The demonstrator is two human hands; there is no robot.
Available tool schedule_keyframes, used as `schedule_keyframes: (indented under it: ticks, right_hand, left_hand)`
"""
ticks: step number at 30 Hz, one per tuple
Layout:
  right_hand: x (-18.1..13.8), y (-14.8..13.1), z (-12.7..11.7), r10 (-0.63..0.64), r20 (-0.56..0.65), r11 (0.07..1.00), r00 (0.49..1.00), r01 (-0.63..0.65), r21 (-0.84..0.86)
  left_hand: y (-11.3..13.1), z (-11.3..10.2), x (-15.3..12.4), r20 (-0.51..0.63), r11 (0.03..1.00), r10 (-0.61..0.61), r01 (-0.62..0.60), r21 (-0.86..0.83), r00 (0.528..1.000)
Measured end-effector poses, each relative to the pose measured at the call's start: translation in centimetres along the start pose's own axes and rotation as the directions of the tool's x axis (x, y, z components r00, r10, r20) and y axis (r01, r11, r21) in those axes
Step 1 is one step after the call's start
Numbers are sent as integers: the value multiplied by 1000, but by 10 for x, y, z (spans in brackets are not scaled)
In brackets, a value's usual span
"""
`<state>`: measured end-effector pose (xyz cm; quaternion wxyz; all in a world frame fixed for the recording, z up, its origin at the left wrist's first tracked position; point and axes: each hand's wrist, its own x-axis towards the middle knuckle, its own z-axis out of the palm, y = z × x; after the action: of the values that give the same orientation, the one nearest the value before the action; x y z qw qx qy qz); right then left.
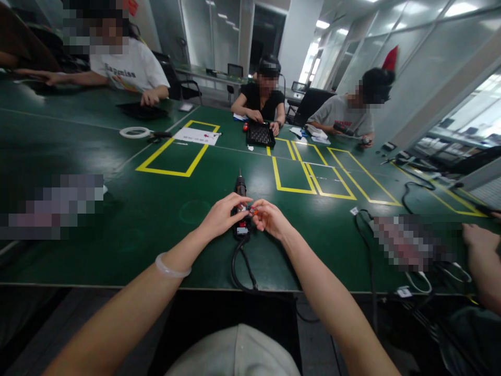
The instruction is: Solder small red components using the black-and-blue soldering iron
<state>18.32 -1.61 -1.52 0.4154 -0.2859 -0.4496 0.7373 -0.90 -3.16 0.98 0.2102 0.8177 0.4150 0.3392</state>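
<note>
A dark corded power drill (240, 187) lies on the green table in front of me, its bit pointing away. The fingers of my left hand (225, 214) curl over the drill's body from the left, and partly hide it. On the right side of the drill, my right hand (271, 217) is closed in a pinch. A small orange-red piece (255, 211) shows at its fingertips; its kind is too small to make out. Toward me, the drill has a red section and a pale label (242, 230). From there a black cable (235, 263) loops to the table's near edge.
Yellow tape rectangles (190, 166) mark the green table (164, 219). A white sheet (198, 136) lies beyond, near a white cable coil (135, 132). Across the table a person handles a black tray (261, 137); others sit left and right. Cables (366, 250) run at the right.
</note>
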Motion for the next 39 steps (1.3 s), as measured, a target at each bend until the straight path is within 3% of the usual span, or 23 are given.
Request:
schedule_keyframes:
  ticks: [11, 20, 25, 39]
  right_hand:
    - [-6, 3, -8, -30, 4, 1000, 1000, 29, 7]
    - [-11, 1, -5, -158, -7, 981, 987, 156, -118]
    - [-9, 4, -6, -101, -48, 987, 994, 95, -126]
    - [-12, 3, -5, 6, -45, 994, 999, -11, -109]
  left_hand:
    - [3, 7, 2, 17, 999, 35, -34, -26, 999]
    - [0, 7, 2, 2, 999, -2, 2, -35, 1000]
    - [3, 8, 2, 2, 995, 6, -6, -100, 1000]
    - [3, 8, 3, -3, 999, 48, -48, -9, 999]
